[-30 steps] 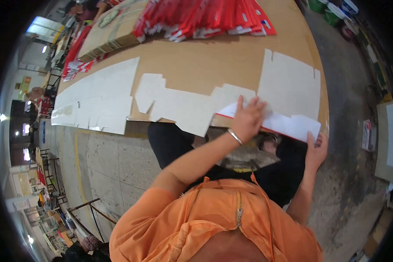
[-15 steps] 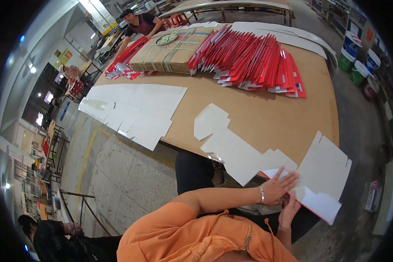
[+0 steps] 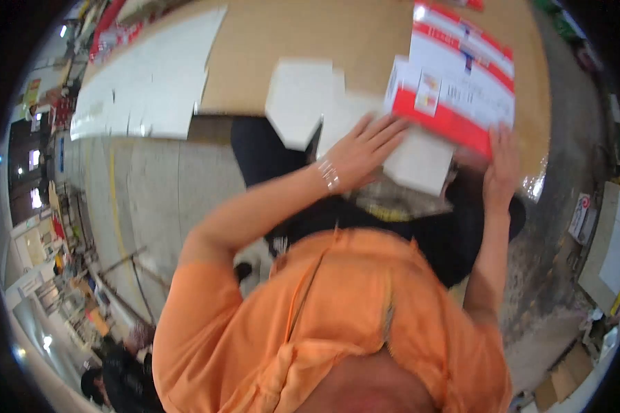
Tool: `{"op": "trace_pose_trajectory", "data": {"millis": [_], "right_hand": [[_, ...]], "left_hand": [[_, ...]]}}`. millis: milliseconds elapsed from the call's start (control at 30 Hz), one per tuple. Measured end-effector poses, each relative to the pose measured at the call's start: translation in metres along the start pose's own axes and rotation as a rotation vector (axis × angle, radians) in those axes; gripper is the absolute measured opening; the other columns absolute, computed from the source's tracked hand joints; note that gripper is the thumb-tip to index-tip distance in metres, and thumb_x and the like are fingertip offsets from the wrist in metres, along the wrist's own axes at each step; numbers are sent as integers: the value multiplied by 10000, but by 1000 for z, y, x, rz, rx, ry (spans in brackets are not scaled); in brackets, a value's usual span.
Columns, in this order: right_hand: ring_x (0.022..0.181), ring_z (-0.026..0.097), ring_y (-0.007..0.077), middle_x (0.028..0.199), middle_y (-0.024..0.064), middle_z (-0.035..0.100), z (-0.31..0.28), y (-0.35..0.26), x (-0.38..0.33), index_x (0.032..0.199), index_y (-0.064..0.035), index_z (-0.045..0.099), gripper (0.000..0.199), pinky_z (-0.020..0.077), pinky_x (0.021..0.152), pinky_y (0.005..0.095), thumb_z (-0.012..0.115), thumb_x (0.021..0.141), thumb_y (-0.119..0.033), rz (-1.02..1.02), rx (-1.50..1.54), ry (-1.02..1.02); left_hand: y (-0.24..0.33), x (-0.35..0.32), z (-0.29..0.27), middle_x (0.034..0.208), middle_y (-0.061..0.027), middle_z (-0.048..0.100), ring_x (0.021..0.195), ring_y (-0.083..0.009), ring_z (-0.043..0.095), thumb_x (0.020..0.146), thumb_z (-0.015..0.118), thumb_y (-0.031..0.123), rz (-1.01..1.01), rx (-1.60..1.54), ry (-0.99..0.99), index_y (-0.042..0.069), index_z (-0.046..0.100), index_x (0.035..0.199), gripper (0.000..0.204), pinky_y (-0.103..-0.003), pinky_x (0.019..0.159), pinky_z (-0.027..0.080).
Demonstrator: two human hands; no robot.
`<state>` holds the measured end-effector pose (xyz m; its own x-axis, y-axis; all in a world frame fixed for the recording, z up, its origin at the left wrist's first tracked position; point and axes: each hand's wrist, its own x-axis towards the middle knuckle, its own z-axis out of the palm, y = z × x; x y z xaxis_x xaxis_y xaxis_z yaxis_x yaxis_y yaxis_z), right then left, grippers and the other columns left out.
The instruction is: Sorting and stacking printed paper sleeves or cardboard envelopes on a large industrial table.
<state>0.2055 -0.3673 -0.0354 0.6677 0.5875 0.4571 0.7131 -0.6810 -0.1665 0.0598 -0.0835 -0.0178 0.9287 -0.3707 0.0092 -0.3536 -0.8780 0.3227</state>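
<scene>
A flat cardboard piece printed red and white lies at the right front of the table. With its fingers at the piece's lower right corner, my right hand grips that edge; the thumb is mostly hidden. My left hand is open, fingers stretched flat and pointing at the piece's lower left corner. Under and beside that hand, a pale, die-cut cardboard sheet reaches over the table's front edge. One of its flaps shows between my two hands.
The brown tabletop stretches away in front of me. Another white cut sheet overhangs its front edge at the left. Red and white pieces lie at the far left. A dark-clothed person is at the lower left.
My view has tipped down. The cardboard near my hands now shows its printed red and white side and lies farther onto the table. My hands have moved apart, the left one flattened.
</scene>
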Motion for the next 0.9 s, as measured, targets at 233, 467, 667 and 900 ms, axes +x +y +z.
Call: {"op": "trace_pose_trajectory", "data": {"millis": [233,467,667,900], "right_hand": [[1328,440,318,1405,149,492,3,2,-6,1369,-58,501,552,326,1125,423,410,852,111,92,125,-35],[1355,410,317,1450,147,449,12,-11,-12,1410,-63,450,661,317,1119,411,383,781,128,369,386,84],[1398,326,342,1506,138,369,1,-26,-1,1426,-152,449,585,225,1146,507,491,850,-62,12,89,-192],[1424,263,298,1522,37,353,29,-83,21,1428,-269,439,660,186,1127,599,587,846,-542,-205,-2,-385]], "left_hand": [[-87,-55,-21,1105,-112,621,1003,-293,624,638,619,-94,-4,-272,256,59,658,1103,491,-374,824,537],[-88,-21,-1,712,-97,564,629,-260,594,819,693,140,-374,-471,546,42,708,860,107,-358,557,463],[-75,6,13,1308,-102,501,1286,-337,398,869,651,262,-350,103,335,108,510,1342,517,-490,1057,311],[-65,-20,-3,1572,-148,198,1474,-336,90,821,472,705,-208,165,134,46,237,1499,975,-630,1135,30]]}}
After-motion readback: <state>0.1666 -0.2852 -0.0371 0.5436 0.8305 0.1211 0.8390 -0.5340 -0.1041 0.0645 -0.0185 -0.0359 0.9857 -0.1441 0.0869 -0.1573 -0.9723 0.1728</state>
